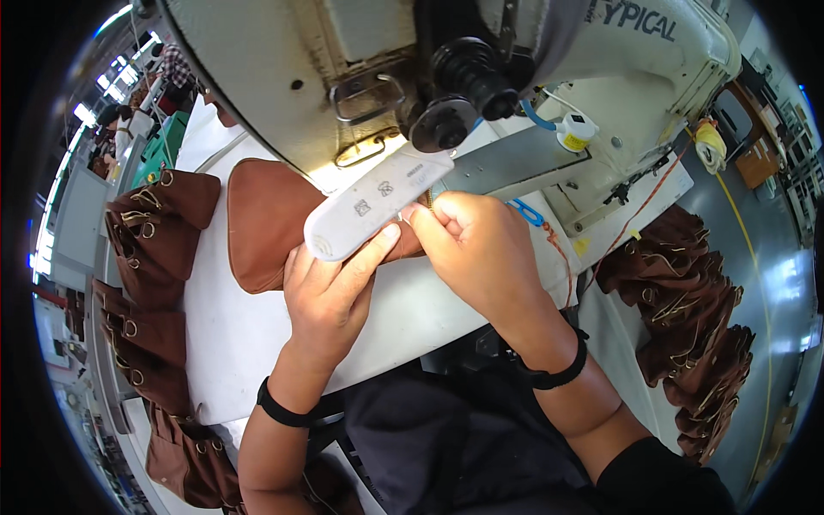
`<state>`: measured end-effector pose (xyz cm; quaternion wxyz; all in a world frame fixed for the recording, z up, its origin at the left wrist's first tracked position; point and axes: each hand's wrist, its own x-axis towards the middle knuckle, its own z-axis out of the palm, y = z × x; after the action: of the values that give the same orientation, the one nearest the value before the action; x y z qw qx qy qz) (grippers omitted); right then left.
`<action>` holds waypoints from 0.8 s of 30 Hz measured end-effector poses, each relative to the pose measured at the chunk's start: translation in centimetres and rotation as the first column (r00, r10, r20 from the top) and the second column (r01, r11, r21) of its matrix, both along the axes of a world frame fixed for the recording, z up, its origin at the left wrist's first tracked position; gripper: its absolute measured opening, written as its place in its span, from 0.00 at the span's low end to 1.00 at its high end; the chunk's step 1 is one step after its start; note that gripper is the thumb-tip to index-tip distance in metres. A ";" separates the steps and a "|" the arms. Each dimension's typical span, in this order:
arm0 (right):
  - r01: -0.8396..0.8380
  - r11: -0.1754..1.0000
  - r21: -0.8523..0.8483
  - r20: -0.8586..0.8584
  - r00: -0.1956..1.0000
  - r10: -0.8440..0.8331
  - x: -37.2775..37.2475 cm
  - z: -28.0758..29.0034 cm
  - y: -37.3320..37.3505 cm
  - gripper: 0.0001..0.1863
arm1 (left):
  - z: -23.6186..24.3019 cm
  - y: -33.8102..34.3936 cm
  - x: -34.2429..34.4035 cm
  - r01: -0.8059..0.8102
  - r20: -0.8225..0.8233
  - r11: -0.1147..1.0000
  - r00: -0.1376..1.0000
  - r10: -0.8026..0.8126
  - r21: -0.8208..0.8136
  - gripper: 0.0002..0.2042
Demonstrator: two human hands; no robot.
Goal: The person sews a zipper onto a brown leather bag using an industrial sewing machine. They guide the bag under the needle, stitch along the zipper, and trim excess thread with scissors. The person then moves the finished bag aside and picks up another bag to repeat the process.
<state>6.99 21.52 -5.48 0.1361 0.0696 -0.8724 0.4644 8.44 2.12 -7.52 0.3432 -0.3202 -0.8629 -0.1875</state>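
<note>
A brown leather-like bag piece (268, 215) lies on the white sewing table under the machine head. At its near edge my left hand (333, 287) grips it, fingers over the top and partly hidden behind a white oblong cover (378, 206) with printed icons. Just right of that, my right hand (481, 245) is closed, thumb and forefinger pinched together at the bag's edge. Some gold zipper teeth (429, 199) show by those fingers. The cover's underside, the needle and the stitching spot are hidden from view.
The sewing machine (618, 77) fills the top, its small lamp lit. Several brown bags with gold rings (159, 232) hang along the left; more brown pieces (678, 300) are heaped at right. Blue-handled snips (526, 212) and an orange cord (558, 249) are beside my right hand.
</note>
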 end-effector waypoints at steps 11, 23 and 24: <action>0.017 0.999 -0.029 -0.016 1.000 -0.017 0.0 -0.4 -0.2 0.18 | 0.2 -0.1 0.1 0.008 0.048 1.000 0.999 -0.009 0.011 0.26; 0.021 0.996 -0.081 -0.114 0.993 -0.031 -0.4 -1.4 -0.4 0.25 | 0.0 0.2 0.0 -0.012 0.051 0.998 0.999 0.009 0.059 0.24; 0.027 0.998 -0.056 -0.095 0.995 -0.032 -0.3 -1.1 -0.3 0.23 | 0.0 0.0 -0.2 0.033 0.029 0.999 0.999 -0.034 0.024 0.27</action>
<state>6.66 21.18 -6.56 0.1865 0.0753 -0.8526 0.4822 8.21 2.12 -7.49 0.3312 -0.3277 -0.8600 -0.2081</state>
